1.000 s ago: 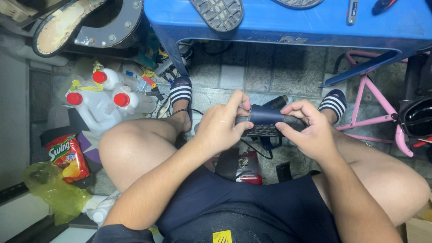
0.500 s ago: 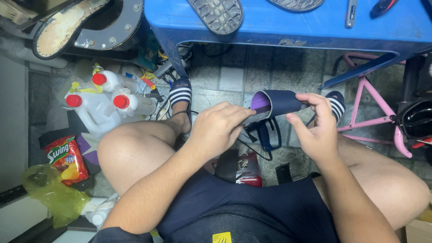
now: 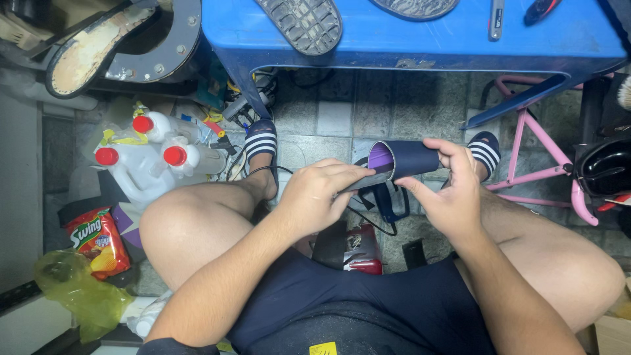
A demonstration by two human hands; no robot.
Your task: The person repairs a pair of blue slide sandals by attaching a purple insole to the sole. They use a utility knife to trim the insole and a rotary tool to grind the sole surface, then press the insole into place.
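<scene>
I sit with both hands raised over my knees. My right hand (image 3: pixel 450 190) grips a dark navy shoe part (image 3: pixel 407 159) rolled into a tube, its purple lining showing at the open left end. My left hand (image 3: pixel 319 197) pinches the tube's lower left edge with fingertips and thumb. A dark strap (image 3: pixel 384 200) hangs from the piece between my hands. The tube sits just in front of the blue table's edge (image 3: pixel 420 62).
On the blue table lie two shoe soles (image 3: pixel 302 23) and tools. White jugs with red caps (image 3: pixel 158 161), a red snack bag (image 3: pixel 98 240) and a yellow plastic bag (image 3: pixel 82 292) crowd the floor at left. A pink metal frame (image 3: pixel 532 164) and a black helmet (image 3: pixel 605 167) stand right.
The navy piece has come up from low between my knees and been turned, so its purple inside now faces left. My left hand shifted from on top to its left edge.
</scene>
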